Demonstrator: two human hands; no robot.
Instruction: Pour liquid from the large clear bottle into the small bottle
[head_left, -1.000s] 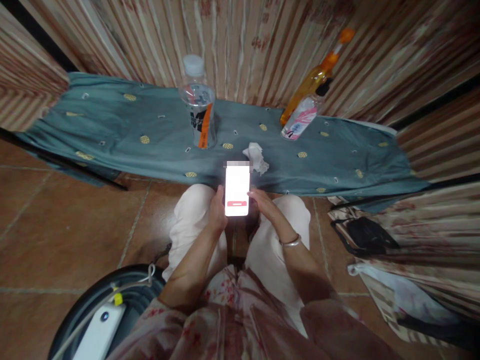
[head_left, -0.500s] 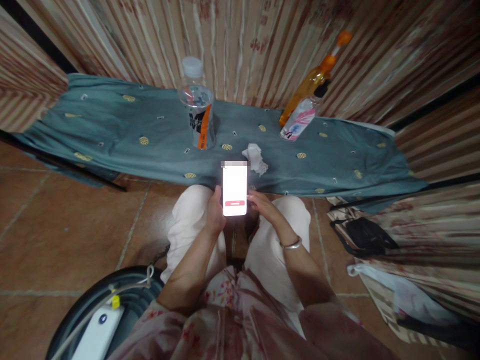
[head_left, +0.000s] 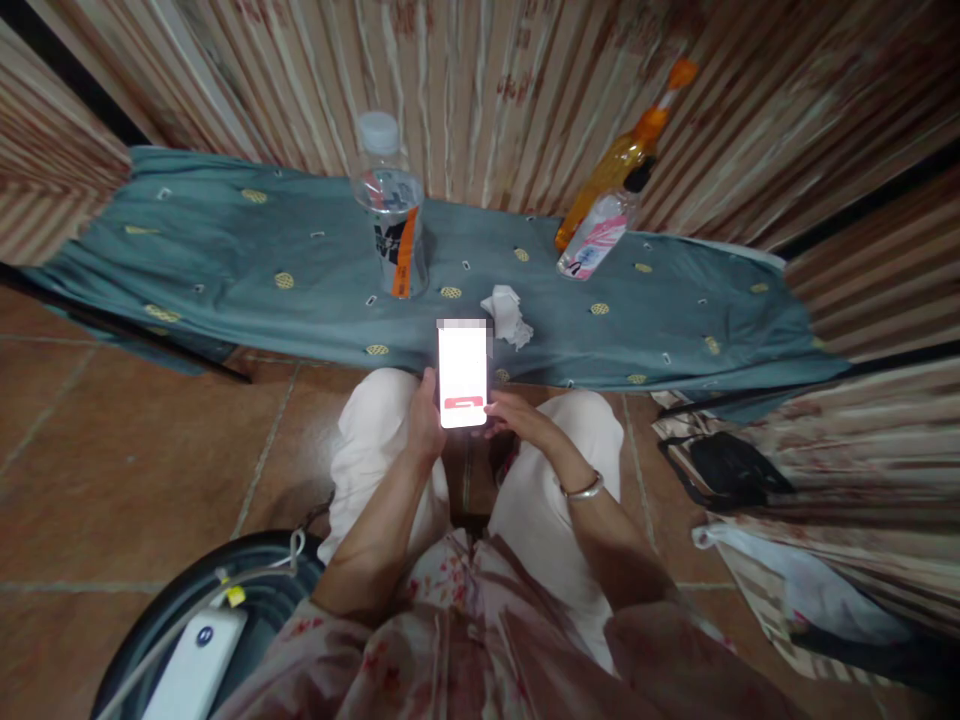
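A smartphone [head_left: 463, 365] with a bright white screen and a red bar near its bottom is held upright above my knees. My left hand [head_left: 427, 415] grips its left edge, the thumb lying along the side and the other fingers hidden behind it. At the lower right corner, my right hand [head_left: 519, 417] has its thumb side over the screen's edge by the red bar, its other fingers curled below. Just beyond the phone, a crumpled white tissue [head_left: 508, 314] lies on the teal cloth [head_left: 300, 320].
On the cloth stand a clear drink bottle [head_left: 396, 230], an amber pump bottle [head_left: 600, 195] and a clear bottle with a pink label [head_left: 598, 240]. A black stool [head_left: 135, 610] at lower left bears a white device [head_left: 196, 660] and a cable. Bags [head_left: 731, 468] lie right.
The phone and my left hand have shifted slightly left in view. My right thumb side has come over the lower right of the screen.
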